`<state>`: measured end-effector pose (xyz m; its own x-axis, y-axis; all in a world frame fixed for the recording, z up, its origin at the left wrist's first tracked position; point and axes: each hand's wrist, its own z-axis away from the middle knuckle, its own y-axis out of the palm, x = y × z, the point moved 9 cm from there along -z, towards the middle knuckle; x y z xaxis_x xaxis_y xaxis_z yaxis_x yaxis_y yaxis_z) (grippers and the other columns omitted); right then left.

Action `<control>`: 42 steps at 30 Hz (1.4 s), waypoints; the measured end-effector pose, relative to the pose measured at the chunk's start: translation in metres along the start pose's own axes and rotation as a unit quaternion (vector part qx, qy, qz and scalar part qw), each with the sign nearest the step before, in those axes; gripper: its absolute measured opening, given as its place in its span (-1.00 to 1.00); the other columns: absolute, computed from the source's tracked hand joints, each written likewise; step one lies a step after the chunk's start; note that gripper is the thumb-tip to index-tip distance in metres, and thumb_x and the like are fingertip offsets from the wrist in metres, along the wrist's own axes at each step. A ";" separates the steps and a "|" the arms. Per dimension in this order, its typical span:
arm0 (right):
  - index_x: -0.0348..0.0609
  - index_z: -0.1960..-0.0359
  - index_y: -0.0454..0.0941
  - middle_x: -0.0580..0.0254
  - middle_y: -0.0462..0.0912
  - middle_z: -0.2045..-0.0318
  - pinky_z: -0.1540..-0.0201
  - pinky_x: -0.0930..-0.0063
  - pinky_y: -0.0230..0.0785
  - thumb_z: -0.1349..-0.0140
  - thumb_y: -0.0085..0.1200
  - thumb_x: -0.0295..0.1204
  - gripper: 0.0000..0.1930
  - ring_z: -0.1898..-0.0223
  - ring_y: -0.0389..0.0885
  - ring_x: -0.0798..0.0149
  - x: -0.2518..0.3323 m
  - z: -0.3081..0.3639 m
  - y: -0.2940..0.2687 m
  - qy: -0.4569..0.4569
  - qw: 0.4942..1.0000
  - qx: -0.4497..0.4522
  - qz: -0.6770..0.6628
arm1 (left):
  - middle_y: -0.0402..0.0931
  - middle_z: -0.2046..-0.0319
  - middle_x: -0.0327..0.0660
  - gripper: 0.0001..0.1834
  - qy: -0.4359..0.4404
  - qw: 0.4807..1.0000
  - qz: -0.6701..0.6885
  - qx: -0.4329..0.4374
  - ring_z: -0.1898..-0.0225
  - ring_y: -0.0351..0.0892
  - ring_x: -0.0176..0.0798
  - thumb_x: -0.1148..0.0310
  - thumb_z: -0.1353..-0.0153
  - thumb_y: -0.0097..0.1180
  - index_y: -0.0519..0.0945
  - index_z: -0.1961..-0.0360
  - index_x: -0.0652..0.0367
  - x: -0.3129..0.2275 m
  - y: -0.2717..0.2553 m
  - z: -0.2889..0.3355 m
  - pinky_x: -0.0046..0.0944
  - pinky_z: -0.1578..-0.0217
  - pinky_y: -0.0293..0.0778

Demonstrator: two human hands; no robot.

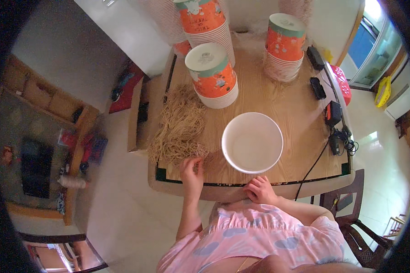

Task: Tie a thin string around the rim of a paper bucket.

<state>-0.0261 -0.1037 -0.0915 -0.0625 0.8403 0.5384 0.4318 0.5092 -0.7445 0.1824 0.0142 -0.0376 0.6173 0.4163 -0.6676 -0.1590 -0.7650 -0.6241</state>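
My left hand point(192, 175) is at the near edge of a tangled heap of tan paper-like string point(180, 123), its fingers bent together on the loose strands. At the table's front edge my right hand point(260, 190) rests with curled fingers; whatever they hold, if anything, is hidden. Between and beyond the hands stands a white round paper bucket point(252, 143), upright with its mouth facing up. Behind the heap is a stack of upside-down orange and green printed paper buckets point(212, 77).
More stacked buckets stand at the back left point(202, 22) and back right point(284, 48) of the wooden table point(246, 91). Along the right edge lie black adapters point(332, 113) and a cable. A dark wooden chair point(351, 218) is at the right.
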 end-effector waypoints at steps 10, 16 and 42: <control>-0.10 0.32 0.53 0.23 0.56 0.41 0.17 0.27 0.30 -0.01 0.10 -0.37 -0.81 0.28 0.53 0.16 -0.004 -0.017 -0.001 0.008 0.995 0.063 -0.077 | 0.48 0.39 -0.14 -0.87 0.038 0.996 -0.082 0.011 0.27 0.46 -0.03 0.51 0.03 0.21 0.57 0.39 0.18 -0.006 -0.006 -0.011 -0.13 0.23 0.37; -0.09 0.38 0.52 0.26 0.51 0.50 0.27 0.30 0.28 -0.02 0.10 -0.37 -0.86 0.38 0.50 0.18 -0.003 -0.014 -0.005 0.020 0.999 0.011 -0.033 | 0.39 0.35 -0.12 -0.83 0.101 0.986 -0.122 0.060 0.27 0.40 -0.04 0.53 0.05 0.21 0.55 0.37 0.17 -0.005 0.022 -0.027 -0.11 0.23 0.35; -0.16 0.43 0.51 0.14 0.54 0.49 0.28 0.28 0.31 -0.03 0.10 -0.40 -0.88 0.38 0.53 0.13 -0.016 -0.013 -0.009 0.066 0.992 -0.025 -0.102 | 0.50 0.34 -0.04 -0.88 0.057 0.963 -0.082 0.249 0.24 0.49 -0.03 0.38 -0.12 0.08 0.54 0.39 0.22 0.016 0.073 -0.120 -0.11 0.18 0.40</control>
<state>-0.0170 -0.1245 -0.0883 -0.0360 0.6867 0.7260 0.4670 0.6539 -0.5953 0.2734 -0.0944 -0.0453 0.7412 0.4332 -0.5129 -0.3850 -0.3516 -0.8533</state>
